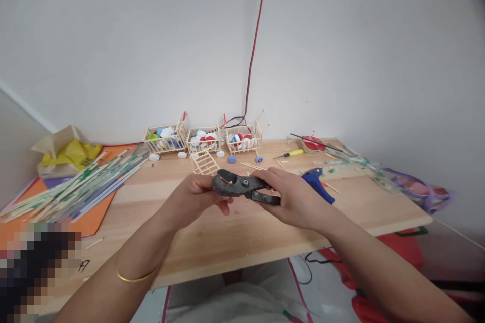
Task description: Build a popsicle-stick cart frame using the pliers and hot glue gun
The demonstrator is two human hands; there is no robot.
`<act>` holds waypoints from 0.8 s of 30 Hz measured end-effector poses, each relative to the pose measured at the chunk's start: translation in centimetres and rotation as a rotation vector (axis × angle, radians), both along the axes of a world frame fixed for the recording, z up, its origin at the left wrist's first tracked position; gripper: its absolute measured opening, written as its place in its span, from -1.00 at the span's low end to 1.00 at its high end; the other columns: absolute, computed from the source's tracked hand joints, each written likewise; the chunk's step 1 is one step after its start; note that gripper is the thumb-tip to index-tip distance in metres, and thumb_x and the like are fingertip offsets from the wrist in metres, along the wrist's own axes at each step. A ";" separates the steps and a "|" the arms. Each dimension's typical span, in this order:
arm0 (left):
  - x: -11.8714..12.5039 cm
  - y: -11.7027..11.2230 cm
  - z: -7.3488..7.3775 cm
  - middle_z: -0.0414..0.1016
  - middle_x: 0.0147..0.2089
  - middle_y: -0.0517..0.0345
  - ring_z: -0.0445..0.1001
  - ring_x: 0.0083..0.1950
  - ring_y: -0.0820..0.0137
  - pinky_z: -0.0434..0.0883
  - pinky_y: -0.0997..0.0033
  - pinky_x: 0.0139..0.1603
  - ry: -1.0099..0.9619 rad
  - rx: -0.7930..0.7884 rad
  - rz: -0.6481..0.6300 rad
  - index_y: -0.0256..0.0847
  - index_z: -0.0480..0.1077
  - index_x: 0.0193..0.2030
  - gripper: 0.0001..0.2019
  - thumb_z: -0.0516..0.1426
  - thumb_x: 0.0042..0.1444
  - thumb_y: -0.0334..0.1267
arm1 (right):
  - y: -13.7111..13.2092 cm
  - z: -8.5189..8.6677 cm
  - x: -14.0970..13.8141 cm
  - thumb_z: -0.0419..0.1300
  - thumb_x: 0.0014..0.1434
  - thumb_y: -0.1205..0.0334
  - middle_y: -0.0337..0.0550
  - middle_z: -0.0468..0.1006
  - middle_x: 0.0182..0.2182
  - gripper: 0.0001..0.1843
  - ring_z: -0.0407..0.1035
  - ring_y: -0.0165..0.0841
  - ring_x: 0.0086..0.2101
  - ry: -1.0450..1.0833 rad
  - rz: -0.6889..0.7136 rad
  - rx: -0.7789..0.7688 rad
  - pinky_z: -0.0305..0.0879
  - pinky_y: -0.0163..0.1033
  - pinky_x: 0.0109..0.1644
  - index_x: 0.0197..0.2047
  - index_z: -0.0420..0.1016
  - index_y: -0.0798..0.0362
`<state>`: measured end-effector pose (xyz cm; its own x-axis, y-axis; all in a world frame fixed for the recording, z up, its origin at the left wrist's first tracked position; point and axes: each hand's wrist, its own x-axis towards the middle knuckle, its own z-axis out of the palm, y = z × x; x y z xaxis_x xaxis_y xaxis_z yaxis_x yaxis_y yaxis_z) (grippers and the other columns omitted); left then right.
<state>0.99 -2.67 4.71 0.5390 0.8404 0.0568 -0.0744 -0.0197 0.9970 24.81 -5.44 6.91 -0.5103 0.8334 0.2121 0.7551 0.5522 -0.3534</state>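
Observation:
My right hand (293, 197) is wrapped round the handles of dark metal pliers (242, 185), held above the front half of the wooden table. The jaws point left and are parted, with a small pale bit, perhaps a stick's end, between them. My left hand (199, 194) is closed right at the jaws; the pliers hide most of its fingertips, so what they pinch does not show. Just behind it lies a small ladder-like frame of thin sticks (205, 162).
Along the wall stand three stick-built carts (165, 142) filled with bottle caps. Bundled sticks (81, 181) cover an orange sheet at left. A blue glue gun (317, 184), a yellow-handled screwdriver (293, 153) and a red bowl (313, 144) are at right on the wooden table (212, 242).

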 end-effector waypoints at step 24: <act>2.5 -2.0 -0.6 0.32 -0.67 0.31 0.37 -0.59 0.51 0.31 0.52 -0.47 0.254 0.000 0.107 -0.25 0.36 -0.52 -0.76 0.07 0.12 -0.21 | -0.9 -3.3 0.5 0.01 0.23 -0.03 -0.03 0.54 -0.36 -0.64 0.42 -0.26 -0.37 -0.174 -0.045 -0.140 0.11 -0.30 -0.38 -0.15 0.35 0.11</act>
<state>3.51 -4.68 4.07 0.4444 0.8932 -0.0690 0.1810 -0.0141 0.9834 25.28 -6.35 3.63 -0.4911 0.8711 0.0047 0.8339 0.4716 -0.2866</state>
